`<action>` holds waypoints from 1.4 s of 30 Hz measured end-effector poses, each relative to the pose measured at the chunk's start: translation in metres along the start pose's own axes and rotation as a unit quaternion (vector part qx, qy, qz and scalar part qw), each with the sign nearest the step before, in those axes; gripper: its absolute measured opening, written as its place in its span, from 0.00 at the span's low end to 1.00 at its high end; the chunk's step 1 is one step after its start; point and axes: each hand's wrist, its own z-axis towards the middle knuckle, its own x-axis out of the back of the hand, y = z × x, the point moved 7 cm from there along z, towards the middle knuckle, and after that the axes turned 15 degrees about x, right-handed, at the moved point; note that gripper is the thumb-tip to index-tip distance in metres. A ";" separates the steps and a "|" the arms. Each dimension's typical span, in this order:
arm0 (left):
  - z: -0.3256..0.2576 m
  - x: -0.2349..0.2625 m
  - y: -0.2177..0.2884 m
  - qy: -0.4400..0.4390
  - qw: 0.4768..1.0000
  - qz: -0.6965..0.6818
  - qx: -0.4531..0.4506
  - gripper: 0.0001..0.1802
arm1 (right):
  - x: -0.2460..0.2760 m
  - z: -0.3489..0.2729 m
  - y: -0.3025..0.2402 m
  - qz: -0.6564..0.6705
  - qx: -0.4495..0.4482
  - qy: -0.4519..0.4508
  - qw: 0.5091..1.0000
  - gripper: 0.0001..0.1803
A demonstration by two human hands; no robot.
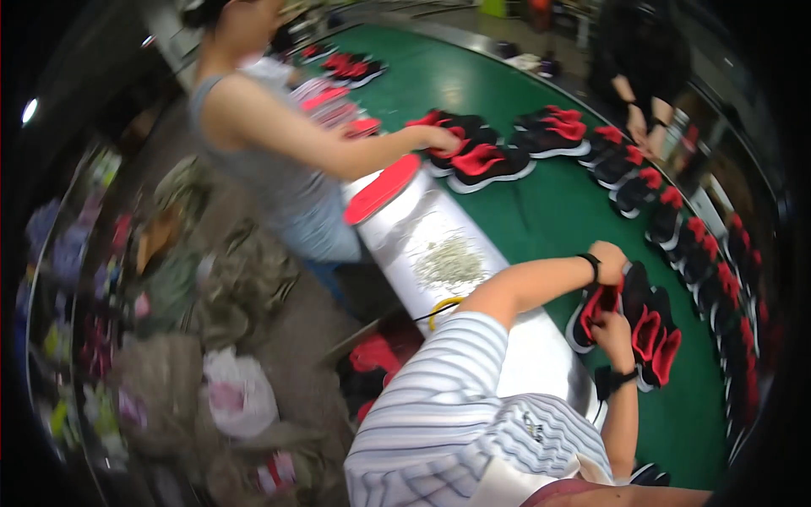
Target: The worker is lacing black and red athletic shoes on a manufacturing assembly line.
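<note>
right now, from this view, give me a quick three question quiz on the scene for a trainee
1. Multiple choice: what colour shows inside the black shoe at the person's right hand? A) yellow B) red C) blue
2. True or false: the wrist of the person's left hand is bare.
3. Fill in the blank: the tabletop under the shoe is ____ in colour.

Key:
1. B, red.
2. False: a black band circles it.
3. Green.
</note>
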 end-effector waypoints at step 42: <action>-0.093 0.001 -0.056 -0.063 0.997 0.019 -0.028 0.15 | 0.022 0.129 0.021 -0.019 -0.170 0.113 0.979 0.16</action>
